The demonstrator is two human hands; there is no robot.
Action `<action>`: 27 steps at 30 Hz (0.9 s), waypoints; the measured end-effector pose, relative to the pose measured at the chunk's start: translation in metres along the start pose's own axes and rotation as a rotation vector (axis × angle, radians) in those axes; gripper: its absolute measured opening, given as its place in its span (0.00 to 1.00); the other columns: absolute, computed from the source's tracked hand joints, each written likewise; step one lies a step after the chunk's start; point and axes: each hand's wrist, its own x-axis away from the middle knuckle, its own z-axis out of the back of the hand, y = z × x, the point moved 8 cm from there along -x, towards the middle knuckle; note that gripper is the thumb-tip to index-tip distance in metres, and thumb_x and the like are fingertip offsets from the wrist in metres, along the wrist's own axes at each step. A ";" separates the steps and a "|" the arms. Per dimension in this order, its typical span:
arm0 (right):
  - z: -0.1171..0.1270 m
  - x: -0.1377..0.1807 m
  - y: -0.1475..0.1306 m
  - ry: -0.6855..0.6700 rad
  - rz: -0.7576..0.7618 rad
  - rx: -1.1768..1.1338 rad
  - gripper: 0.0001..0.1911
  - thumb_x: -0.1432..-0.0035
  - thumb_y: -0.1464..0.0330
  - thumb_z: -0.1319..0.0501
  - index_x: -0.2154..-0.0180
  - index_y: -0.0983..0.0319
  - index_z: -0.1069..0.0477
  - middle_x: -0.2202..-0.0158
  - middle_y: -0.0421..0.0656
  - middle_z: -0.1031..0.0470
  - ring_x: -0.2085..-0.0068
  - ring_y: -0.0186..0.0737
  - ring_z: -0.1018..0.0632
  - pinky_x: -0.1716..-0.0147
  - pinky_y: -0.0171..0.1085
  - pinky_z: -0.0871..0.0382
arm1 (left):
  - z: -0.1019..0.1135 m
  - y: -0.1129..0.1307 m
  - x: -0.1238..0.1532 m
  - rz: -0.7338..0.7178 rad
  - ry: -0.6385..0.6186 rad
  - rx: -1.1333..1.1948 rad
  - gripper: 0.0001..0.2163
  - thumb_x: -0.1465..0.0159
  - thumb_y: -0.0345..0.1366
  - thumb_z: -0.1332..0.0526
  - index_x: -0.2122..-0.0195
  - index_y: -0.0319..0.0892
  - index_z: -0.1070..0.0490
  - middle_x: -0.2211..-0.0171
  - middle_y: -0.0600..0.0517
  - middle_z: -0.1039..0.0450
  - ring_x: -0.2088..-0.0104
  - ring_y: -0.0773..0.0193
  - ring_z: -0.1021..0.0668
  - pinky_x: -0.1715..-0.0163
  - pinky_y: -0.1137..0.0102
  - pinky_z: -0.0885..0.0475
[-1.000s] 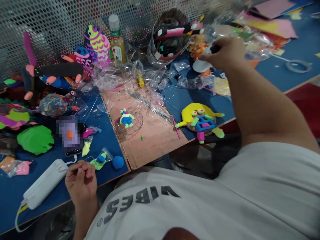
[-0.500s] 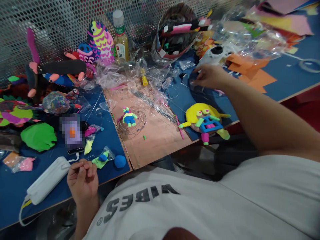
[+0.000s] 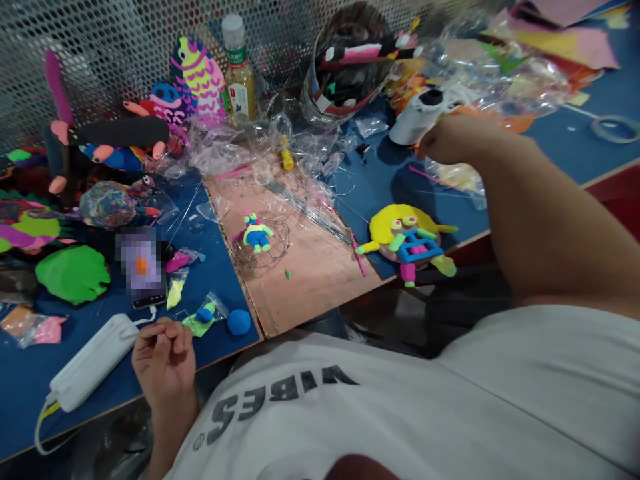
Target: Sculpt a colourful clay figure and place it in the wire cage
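Observation:
My left hand [image 3: 165,357] rests palm up at the table's front edge, beside a white power bank [image 3: 93,363]. Its thumb and fingers are curled together; anything between them is too small to make out. My right hand [image 3: 450,141] reaches over the table's right part, closed, with its fingertips mostly hidden. It is close to a white cup-shaped piece [image 3: 413,120], and orange paper [image 3: 517,121] shows behind the wrist. A yellow clay figure [image 3: 403,233] with blue bars lies nearer me. On the board stands a small blue-and-green clay figure [image 3: 257,235] in a wire ring.
A blue clay ball [image 3: 239,323], a phone [image 3: 141,267] and a green clay piece [image 3: 73,275] lie to the left. Metal wires [image 3: 310,212] cross the pink board [image 3: 305,293]. A bottle [image 3: 239,80] and a round bin [image 3: 313,93] stand along the perforated metal screen.
My right hand has moved right and curled in. The orange paper has shifted away, uncovering a pale packet and a pink stick. My left hand stays put.

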 end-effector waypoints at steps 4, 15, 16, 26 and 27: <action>0.024 0.021 0.005 0.235 -0.077 0.068 0.21 0.25 0.67 0.45 0.42 0.68 0.19 0.38 0.66 0.21 0.38 0.66 0.21 0.52 0.53 0.29 | 0.000 -0.001 0.000 0.003 0.012 -0.003 0.11 0.45 0.32 0.18 0.64 0.41 0.16 0.72 0.53 0.25 0.79 0.72 0.29 0.79 0.76 0.32; -0.006 0.020 -0.039 0.208 0.262 -0.036 0.15 0.32 0.64 0.31 0.47 0.62 0.16 0.56 0.50 0.13 0.59 0.44 0.19 0.61 0.42 0.35 | -0.002 -0.001 -0.002 0.005 -0.038 0.026 0.09 0.42 0.31 0.20 0.62 0.41 0.15 0.72 0.52 0.25 0.78 0.71 0.28 0.79 0.75 0.30; -0.007 0.020 -0.046 0.203 0.302 -0.051 0.14 0.32 0.63 0.31 0.49 0.62 0.15 0.58 0.48 0.13 0.60 0.43 0.19 0.60 0.41 0.34 | -0.002 -0.001 -0.001 0.005 -0.036 0.026 0.09 0.42 0.31 0.20 0.62 0.41 0.15 0.72 0.52 0.25 0.78 0.71 0.28 0.79 0.75 0.30; -0.002 0.018 -0.082 0.168 0.378 -0.012 0.16 0.38 0.73 0.36 0.52 0.62 0.13 0.56 0.53 0.12 0.59 0.49 0.18 0.57 0.46 0.29 | -0.002 -0.001 -0.001 -0.003 -0.056 0.017 0.09 0.42 0.32 0.20 0.62 0.42 0.15 0.71 0.53 0.25 0.78 0.72 0.29 0.79 0.76 0.32; 0.004 0.022 -0.085 0.200 0.374 -0.017 0.16 0.37 0.71 0.36 0.52 0.62 0.13 0.55 0.53 0.13 0.57 0.51 0.17 0.56 0.48 0.28 | -0.001 -0.001 -0.001 -0.002 -0.056 0.015 0.09 0.41 0.32 0.20 0.62 0.42 0.15 0.70 0.53 0.25 0.78 0.72 0.29 0.79 0.76 0.32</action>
